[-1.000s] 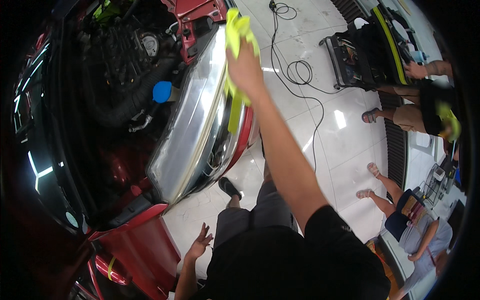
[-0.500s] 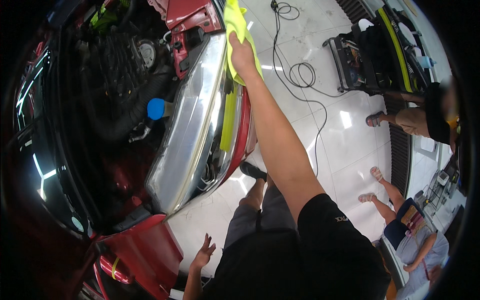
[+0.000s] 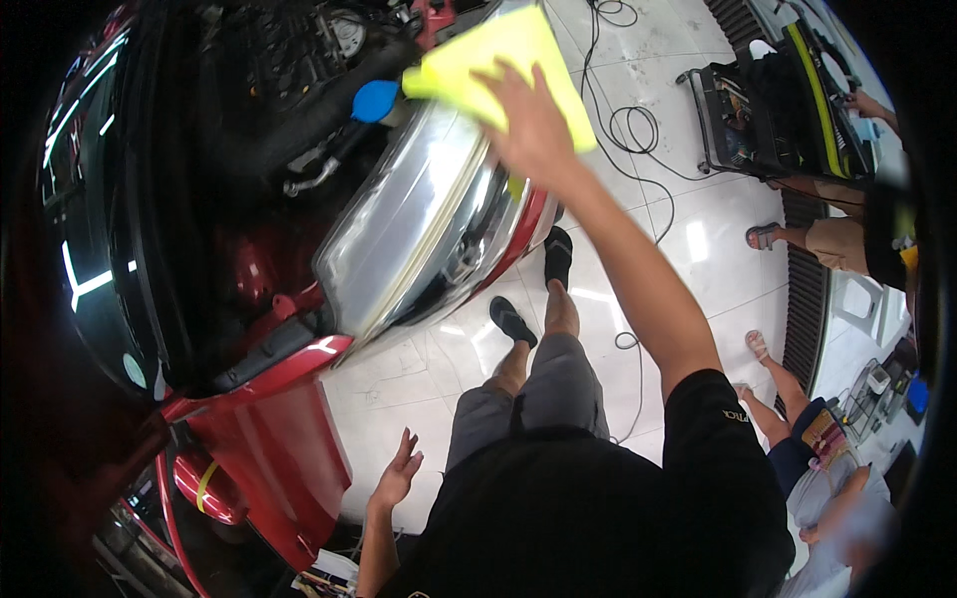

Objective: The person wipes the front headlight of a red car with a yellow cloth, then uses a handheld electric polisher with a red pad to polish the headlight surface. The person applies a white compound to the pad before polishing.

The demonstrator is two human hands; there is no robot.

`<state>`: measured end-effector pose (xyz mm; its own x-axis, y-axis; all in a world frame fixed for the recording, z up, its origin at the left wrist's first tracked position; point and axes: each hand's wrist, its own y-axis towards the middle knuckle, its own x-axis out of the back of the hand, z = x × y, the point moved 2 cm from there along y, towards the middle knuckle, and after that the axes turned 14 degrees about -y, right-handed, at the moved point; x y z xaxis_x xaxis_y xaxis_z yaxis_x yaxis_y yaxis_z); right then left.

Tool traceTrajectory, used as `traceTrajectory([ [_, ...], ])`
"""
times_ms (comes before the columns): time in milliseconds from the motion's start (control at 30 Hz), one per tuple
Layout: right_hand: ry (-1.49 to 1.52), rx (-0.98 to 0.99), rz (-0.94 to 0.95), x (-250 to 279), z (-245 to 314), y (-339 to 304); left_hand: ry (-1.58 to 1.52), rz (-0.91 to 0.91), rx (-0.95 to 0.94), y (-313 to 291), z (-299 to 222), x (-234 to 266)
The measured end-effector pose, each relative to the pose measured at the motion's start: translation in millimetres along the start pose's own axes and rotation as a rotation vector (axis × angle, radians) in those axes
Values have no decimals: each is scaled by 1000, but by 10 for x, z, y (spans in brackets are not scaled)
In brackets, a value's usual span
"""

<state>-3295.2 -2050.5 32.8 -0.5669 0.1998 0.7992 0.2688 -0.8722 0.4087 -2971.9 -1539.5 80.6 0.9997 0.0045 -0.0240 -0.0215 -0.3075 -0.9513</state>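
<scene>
Yellow microfibre cloth point(image 3: 503, 70) lies spread over the upper end of the clear plastic headlight point(image 3: 419, 219) on the red car point(image 3: 269, 448), pressed flat under the right hand point(image 3: 533, 130). Left hand point(image 3: 397, 476) hangs open, fingers spread, holding nothing, well below the cloth.

our right arm is stretched straight out and up across the view, elbow nearly locked. right hand point(image 3: 533, 125) lies palm down, fingers spread flat. left arm hangs low by our side, left hand point(image 3: 397, 476) open, fingers loosely splayed, touching nothing. both legs stand apart below us.
</scene>
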Motion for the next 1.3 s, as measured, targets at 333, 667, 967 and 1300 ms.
traceTrajectory([
  [333,245,514,279,-129,1313,-850,-90,-79,9,-86,1201,310],
  [667,-215,265,367,-66,2275,-1265,-71,-166,-26,-336,2094,637],
  [967,96,-108,-5,353,-939,195,-160,-64,-128,-227,544,41],
  [1300,370,-244,11,56,-272,-73,-58,-271,-26,145,265,-843],
])
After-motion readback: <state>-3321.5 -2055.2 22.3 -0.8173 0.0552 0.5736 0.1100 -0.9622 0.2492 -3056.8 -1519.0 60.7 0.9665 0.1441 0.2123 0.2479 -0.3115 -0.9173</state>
